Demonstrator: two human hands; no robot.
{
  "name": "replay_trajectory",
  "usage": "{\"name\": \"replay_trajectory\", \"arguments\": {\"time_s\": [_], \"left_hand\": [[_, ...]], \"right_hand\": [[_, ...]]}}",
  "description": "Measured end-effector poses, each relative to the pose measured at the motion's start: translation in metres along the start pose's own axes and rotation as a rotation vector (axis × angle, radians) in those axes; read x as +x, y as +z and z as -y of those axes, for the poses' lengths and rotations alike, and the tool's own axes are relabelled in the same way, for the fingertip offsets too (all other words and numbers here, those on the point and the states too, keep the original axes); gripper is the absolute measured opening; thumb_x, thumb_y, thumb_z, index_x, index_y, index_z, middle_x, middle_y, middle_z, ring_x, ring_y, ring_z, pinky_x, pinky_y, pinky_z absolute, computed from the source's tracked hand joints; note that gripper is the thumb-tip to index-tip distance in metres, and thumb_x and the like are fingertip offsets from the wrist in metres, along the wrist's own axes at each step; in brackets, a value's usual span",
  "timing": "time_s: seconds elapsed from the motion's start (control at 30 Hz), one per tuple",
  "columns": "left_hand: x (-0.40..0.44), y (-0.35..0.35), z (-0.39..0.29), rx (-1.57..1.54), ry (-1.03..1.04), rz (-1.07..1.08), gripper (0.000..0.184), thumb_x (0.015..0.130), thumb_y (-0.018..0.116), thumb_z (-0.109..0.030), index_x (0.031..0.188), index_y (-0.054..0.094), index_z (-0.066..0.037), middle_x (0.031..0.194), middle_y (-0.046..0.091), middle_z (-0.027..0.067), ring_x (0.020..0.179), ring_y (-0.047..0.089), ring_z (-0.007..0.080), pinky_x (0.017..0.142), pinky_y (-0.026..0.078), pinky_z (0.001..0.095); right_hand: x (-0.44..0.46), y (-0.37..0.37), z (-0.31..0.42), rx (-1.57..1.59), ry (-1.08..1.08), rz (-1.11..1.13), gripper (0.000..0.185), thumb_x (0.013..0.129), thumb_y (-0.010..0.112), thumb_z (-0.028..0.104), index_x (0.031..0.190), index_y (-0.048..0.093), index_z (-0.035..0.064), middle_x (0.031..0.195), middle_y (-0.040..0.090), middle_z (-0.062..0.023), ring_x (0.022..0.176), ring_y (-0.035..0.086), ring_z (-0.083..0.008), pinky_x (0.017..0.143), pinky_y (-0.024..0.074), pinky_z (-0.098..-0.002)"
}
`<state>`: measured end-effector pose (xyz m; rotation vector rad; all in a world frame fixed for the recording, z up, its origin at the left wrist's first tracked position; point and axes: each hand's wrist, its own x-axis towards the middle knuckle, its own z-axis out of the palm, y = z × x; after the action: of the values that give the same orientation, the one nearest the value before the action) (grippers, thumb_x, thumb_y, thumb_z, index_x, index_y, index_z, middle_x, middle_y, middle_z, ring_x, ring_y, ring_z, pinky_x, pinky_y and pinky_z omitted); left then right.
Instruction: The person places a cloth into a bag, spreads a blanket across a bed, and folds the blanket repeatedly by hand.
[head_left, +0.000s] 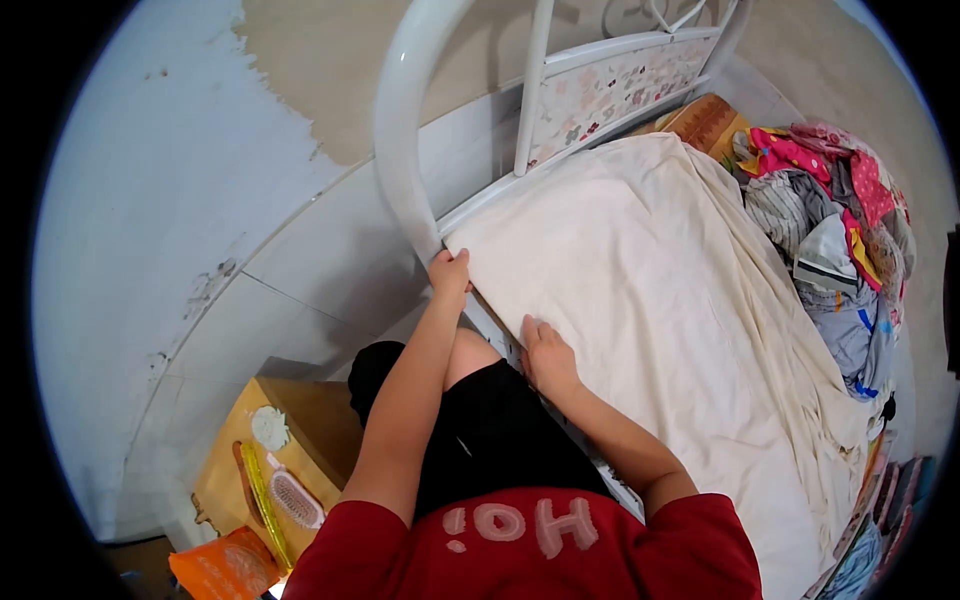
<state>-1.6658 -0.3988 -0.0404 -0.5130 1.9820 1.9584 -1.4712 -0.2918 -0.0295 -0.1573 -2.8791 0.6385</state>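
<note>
From where I stand, the varnished yellow-brown wooden cabinet (pixel 228 458) is at far left; a pink-and-white oval hairbrush (pixel 295 498) and a long yellow strip (pixel 268 505) lie on its top, with a crumpled orange bag (pixel 225 567) at the near edge. Next is the white tubular-metal bed (pixel 393 125), carrying the cream woven-fabric sheet (pixel 640 300). The left hand (pixel 450 272) is at the bed's head-end corner, beside the post: fingers bent, thumb uppermost, touching the sheet's corner; whether fabric is clamped between them cannot be determined. The right hand (pixel 548 360) is farther along the same side edge, fingers extended and loosely spread over the sheet's border; any hold beneath the edge is hidden. The sheet covers the bed from the head end down, fairly smooth near this corner and creased toward the opposite edge. Handling: judged light, soft and limp, not fragile, prone to wrinkling. Recommended hold: pinch the hem at the corner and again along the side edge, keeping tension even. At far right, a heap of mixed-colour clothing (pixel 835 230) sits at the opposite edge, against the sheet's folds.
</note>
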Motion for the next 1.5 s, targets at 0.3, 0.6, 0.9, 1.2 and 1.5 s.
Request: {"name": "replay_trajectory", "arguments": {"time_s": [0.3, 0.6, 0.9, 1.2, 1.5], "left_hand": [[0.019, -0.051, 0.018, 0.049, 0.104, -0.271, 0.02, 0.088, 0.054, -0.019, 0.096, 0.054, -0.001, 0.083, 0.058, 0.0089, 0.068, 0.056, 0.0186, 0.052, 0.046, 0.0327], [-0.007, -0.04, 0.016, -0.166, 0.038, -0.296, 0.042, 0.082, 0.058, -0.015, 0.116, 0.044, 0.005, 0.106, 0.054, 0.018, 0.094, 0.054, 0.0267, 0.08, 0.046, 0.0343], [-0.074, -0.034, 0.021, 0.555, 0.533, -0.152, 0.058, 0.077, 0.063, -0.017, 0.126, 0.04, 0.003, 0.127, 0.044, 0.0198, 0.116, 0.044, 0.0297, 0.096, 0.036, 0.0359], [-0.247, 0.015, 0.036, 0.805, 0.799, 0.694, 0.024, 0.078, 0.063, -0.016, 0.098, 0.06, -0.005, 0.1, 0.059, 0.0135, 0.101, 0.053, 0.0293, 0.088, 0.041, 0.0366], [-0.418, 0.074, 0.151, 1.001, 1.077, 1.48, 0.037, 0.068, 0.071, -0.016, 0.101, 0.057, -0.006, 0.119, 0.048, 0.0169, 0.116, 0.041, 0.0345, 0.096, 0.035, 0.0415]], "right_hand": [[0.005, 0.014, 0.028, 0.63, -0.102, 0.147, 0.029, 0.08, 0.046, 0.003, 0.106, 0.056, -0.0005, 0.09, 0.057, -0.0211, 0.085, 0.056, -0.0376, 0.074, 0.0452, -0.0409], [-0.016, 0.03, 0.029, 0.902, 0.155, 0.14, 0.026, 0.083, 0.05, 0.009, 0.106, 0.058, 0.0004, 0.087, 0.059, -0.0169, 0.082, 0.057, -0.0307, 0.074, 0.0454, -0.0343], [-0.139, -0.071, -0.032, 0.403, 0.063, -0.332, 0.034, 0.073, 0.058, -0.001, 0.106, 0.059, 0.0053, 0.099, 0.055, -0.0122, 0.092, 0.052, -0.0297, 0.076, 0.0456, -0.0351], [-0.321, -0.122, -0.1, 0.042, 0.412, -0.588, 0.024, 0.067, 0.064, 0.005, 0.089, 0.056, 0.0045, 0.088, 0.051, -0.0123, 0.082, 0.05, -0.0289, 0.068, 0.0431, -0.0362], [-0.45, -0.153, -0.085, -0.028, 0.346, -0.174, 0.043, 0.06, 0.071, 0.013, 0.098, 0.052, 0.0079, 0.098, 0.047, -0.0104, 0.093, 0.045, -0.0285, 0.081, 0.035, -0.0417]]}}
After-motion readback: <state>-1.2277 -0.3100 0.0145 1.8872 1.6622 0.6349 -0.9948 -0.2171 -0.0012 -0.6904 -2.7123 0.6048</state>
